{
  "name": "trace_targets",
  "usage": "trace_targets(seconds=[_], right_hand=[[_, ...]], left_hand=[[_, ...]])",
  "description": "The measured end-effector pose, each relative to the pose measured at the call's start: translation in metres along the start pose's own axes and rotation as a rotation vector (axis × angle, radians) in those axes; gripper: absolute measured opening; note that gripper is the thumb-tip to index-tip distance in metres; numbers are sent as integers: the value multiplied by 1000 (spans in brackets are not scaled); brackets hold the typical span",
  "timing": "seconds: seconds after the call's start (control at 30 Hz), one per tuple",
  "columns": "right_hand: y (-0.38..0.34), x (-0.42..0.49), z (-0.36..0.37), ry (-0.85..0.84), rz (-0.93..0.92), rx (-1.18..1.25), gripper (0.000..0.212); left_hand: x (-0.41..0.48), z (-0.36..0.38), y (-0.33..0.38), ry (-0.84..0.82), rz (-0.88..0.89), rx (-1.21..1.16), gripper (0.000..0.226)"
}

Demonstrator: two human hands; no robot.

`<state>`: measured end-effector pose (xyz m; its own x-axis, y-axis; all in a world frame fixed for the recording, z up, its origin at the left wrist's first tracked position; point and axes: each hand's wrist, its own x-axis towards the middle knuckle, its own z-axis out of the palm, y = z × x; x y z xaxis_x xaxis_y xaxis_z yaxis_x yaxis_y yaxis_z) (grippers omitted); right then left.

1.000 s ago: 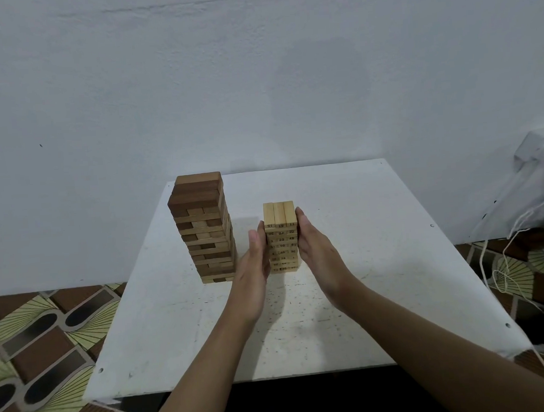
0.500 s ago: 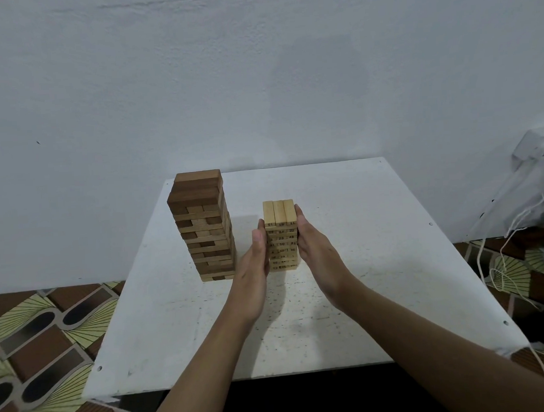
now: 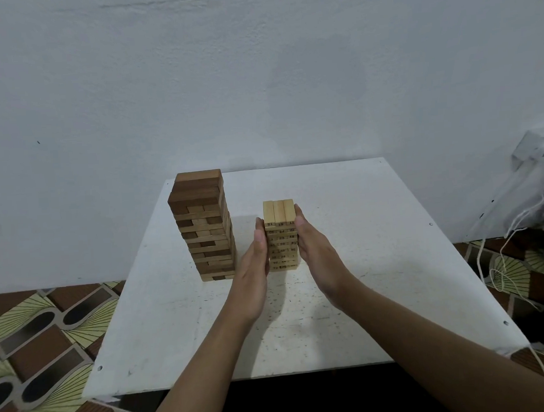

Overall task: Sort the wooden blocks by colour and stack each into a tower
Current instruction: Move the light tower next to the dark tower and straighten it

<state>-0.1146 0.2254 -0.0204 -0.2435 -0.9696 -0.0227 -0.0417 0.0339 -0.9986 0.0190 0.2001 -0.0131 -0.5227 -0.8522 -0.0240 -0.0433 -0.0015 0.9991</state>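
Little is being altered since a second ago: the brown tower (image 3: 203, 226) is being left standing left of centre on the surface (image 3: 379, 263), while the mid-frame pale tower (image 3: 281, 237), long axis upright and top blocks pointing at the wall, is still being squared between the left hand (image 3: 252, 270) and right hand (image 3: 318, 254), straight fingers (image 3: 260, 236) pressed flat, so only tidying is being judged left.

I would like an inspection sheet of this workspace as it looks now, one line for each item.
Surface: white table, speckled with small dark marks.
Job's things: brown tower at left, taller; light tower with printed numbers, standing apart.
Clutter: nothing seen.
Hands: left hand and right hand, fingers straight, press the light tower's sides.
Cables: white cords hang right of the table.
Surroundings: plain wall; patterned floor; pale bundle far right.
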Motion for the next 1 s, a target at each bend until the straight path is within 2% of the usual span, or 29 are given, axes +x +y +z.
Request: trace_targets(seconds=[0.27,0.37,0.57,0.7,0.83,1.0], right_hand=[[-1,-1,0,8,6,4,74],[1,-1,0,17,10,-14,76],[-2,1,-17,142,-43,-34,48],[-8,10,-34,71,-80,-153,54],[-18,17,-43,38,-79,-228,42],[-38,29,-44,20,-71,-298,38]], left_hand=[[1,-1,-2,-6,-2,6,38],[0,-2,-2,26,7,4,51],[4,-1,1,124,99,-5,72],[16,-5,0,178,123,19,69],[25,-6,-1,177,136,143,72],[30,-7,-2,171,132,142,72]])
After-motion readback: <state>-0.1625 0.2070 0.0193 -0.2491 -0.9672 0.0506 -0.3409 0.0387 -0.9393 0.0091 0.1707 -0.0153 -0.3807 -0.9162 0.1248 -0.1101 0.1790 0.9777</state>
